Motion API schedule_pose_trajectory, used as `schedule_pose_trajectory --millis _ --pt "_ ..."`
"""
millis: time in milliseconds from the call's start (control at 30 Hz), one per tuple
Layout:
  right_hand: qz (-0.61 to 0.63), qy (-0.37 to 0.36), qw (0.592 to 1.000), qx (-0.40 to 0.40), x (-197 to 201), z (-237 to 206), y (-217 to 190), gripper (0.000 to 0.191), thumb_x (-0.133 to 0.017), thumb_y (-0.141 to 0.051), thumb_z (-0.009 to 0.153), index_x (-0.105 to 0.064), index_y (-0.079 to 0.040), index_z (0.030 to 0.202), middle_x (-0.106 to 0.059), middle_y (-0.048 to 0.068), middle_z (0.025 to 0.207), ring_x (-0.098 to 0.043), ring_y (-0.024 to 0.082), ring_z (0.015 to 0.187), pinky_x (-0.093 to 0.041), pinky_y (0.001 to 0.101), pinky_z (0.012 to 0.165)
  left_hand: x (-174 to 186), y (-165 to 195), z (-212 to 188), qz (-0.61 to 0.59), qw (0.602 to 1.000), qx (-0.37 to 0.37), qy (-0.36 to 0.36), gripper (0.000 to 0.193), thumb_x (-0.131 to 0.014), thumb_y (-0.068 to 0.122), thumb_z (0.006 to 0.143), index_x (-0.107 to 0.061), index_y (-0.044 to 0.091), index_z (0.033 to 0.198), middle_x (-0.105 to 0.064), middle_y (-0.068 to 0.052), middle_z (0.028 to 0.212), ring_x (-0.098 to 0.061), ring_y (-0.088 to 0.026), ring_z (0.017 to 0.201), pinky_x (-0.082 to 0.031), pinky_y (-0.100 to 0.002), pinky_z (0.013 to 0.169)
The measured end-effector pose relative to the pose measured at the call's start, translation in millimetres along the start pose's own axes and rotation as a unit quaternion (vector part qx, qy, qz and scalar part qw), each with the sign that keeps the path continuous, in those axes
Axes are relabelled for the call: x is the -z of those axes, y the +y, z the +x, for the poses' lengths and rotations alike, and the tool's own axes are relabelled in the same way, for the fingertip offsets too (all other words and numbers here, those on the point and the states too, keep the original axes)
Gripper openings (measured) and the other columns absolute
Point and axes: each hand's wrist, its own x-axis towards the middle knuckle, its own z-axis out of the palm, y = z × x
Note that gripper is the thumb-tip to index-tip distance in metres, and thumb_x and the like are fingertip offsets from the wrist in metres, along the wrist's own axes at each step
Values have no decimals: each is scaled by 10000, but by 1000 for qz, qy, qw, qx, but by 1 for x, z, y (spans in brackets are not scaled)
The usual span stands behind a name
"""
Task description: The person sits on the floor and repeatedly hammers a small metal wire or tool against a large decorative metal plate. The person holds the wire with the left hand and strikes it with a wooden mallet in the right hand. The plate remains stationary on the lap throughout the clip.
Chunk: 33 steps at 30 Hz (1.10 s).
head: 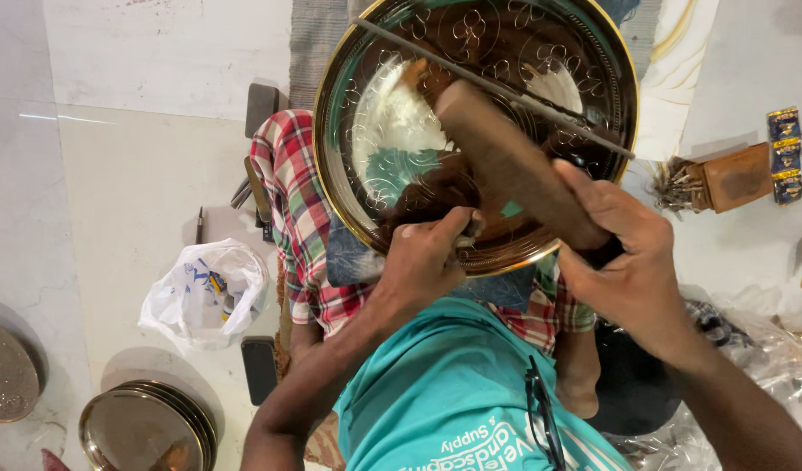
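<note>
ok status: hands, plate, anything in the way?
Left hand pinching small tool on engraved brass plate. Right hand gripping wooden mallet. Thin rod lies across plate.

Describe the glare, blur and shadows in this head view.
Head view: bright glare on the engraved metal plate, which mirrors the scene; the wooden mallet in the right hand is motion-blurred; soft shadows on the pale floor; left hand sharp.

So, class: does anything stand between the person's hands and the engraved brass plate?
Nothing visible does. The left hand rests at the engraved brass plate rim, pinching a small tool; the right hand grips a wooden mallet over it.
</note>
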Motion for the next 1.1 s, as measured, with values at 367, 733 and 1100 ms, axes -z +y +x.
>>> schedule_pose_trajectory --millis 367,733,1100 --pt "-26 73 991 -110 -13 -63 27 668 -685 13 808 -591 -91 1461 -688 112 1260 -640 117 1044 -502 243 922 11 -5 21 87 986 -86 -115 410 -696 27 680 -642 34 1086 -742 -183 881 -722 -395 833 -569 -492 698" --pt "61 137 977 -149 -54 -120 71 716 -673 57 742 -571 52 1450 -688 164 1320 -659 158 1177 -509 274 1019 28 -2 51 80 959 -178 -205 532 -627 -64 726 -624 106 1230 -741 -132 814 -739 -331 738 -554 -460 626" --pt "-172 211 962 -26 -81 -145 76 597 -748 42 747 -643 44 1335 -699 239 1132 -708 225 1020 -555 319 897 29 -7 76 111 895 -376 -214 440 -628 -5 629 -603 118 1050 -725 -137 845 -716 -341 764 -551 -438 631"
